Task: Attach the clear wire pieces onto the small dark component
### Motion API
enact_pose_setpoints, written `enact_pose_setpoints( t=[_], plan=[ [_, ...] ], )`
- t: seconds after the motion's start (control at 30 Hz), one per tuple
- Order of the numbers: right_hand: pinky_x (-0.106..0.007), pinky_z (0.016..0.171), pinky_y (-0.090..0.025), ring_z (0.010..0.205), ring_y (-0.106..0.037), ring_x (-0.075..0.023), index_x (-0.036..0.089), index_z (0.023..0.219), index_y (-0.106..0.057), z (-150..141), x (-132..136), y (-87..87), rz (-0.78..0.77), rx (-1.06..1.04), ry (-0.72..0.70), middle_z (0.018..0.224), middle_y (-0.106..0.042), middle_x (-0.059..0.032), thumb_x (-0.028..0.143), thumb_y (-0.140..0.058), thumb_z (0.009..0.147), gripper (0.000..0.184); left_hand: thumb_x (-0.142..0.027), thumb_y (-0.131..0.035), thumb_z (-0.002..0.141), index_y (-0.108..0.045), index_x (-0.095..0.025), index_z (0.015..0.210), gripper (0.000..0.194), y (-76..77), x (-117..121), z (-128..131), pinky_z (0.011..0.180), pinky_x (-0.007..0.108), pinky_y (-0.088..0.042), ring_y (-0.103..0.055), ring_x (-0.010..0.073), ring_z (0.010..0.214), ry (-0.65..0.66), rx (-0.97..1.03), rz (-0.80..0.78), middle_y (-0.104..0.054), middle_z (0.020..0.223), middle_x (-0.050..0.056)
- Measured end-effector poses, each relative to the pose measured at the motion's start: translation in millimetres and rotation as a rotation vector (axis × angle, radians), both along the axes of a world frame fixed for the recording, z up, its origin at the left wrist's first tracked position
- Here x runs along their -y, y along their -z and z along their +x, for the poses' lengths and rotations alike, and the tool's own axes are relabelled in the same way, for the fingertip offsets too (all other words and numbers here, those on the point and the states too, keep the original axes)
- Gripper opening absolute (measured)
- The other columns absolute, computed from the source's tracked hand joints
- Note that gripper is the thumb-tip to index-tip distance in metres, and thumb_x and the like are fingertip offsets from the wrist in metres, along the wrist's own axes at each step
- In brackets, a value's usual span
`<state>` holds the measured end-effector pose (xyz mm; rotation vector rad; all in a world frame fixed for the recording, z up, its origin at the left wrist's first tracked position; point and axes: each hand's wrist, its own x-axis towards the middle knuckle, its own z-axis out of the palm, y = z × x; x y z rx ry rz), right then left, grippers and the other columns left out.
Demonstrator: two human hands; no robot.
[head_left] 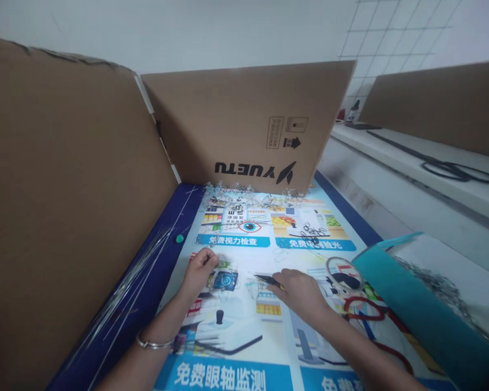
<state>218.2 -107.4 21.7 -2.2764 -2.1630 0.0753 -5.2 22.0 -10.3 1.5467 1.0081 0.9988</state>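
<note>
My left hand (200,270) is closed in a pinch over the printed sheet. A thin bent wire piece (227,296), faint against the print, hangs by its fingertips; its exact shape is hard to make out. To the right, my right hand (300,292) is wrapped round small pointed pliers (265,279), whose dark tip points left towards the left hand. Its palm hides most of the handles. Tip and wire piece are apart. A bundle of straight silvery wires (136,271) lies on the blue border left of my left hand.
Cardboard panels (244,119) wall the back and left. Bent wire pieces (248,194) are heaped along the back, with black ones (314,234) nearer. At right are a clear ring (344,273), a red cord (364,308) and a teal box (415,304) of wire pieces.
</note>
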Motion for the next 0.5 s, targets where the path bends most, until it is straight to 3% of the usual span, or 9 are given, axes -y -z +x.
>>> enact_pose_setpoints(
  t=[0.3, 0.5],
  plan=[
    [-0.029, 0.062, -0.024, 0.072, -0.045, -0.0162, 0.019, 0.086, -0.059, 1.5, 2.8, 8.5, 0.438, 0.169, -0.130, 0.074, -0.057, -0.0047, 0.026, -0.042, 0.087, 0.018, -0.029, -0.053, 0.076, -0.046, -0.017, 0.066, 0.017, 0.1, 2.6, 3.1, 0.054, 0.019, -0.034, -0.043, 0.0093, 0.055, -0.045, -0.013, 0.061, -0.045, 0.059, -0.005],
    [-0.026, 0.062, -0.024, 0.069, -0.046, -0.0141, 0.020, 0.078, -0.060, 2.5, 1.0, 8.6, 0.469, 0.094, -0.100, 0.068, -0.056, -0.0018, 0.032, -0.047, 0.085, 0.019, -0.029, -0.054, 0.075, -0.048, -0.017, 0.066, 0.016, -1.1, 3.0, 3.6, 0.053, 0.019, -0.033, -0.043, 0.0091, 0.055, -0.060, 0.025, 0.055, -0.046, 0.059, -0.004]
  ],
)
